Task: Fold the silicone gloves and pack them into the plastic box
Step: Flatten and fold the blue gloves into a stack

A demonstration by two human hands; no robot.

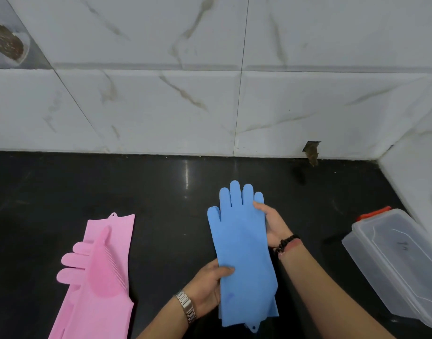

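Note:
A blue silicone glove lies flat, fingers pointing away from me, over the black counter; a second blue layer shows under its cuff. My left hand grips its left edge near the cuff. My right hand holds its right edge by the palm. Pink silicone gloves lie stacked on the counter at the left, one crossing the other. A clear plastic box with a red clip stands tilted at the right, its lid on.
A white marble-tile wall rises behind the counter and turns a corner at the far right, just behind the box. A hole in the tile sits at the wall's base. A watch is on my left wrist, a bead bracelet on my right.

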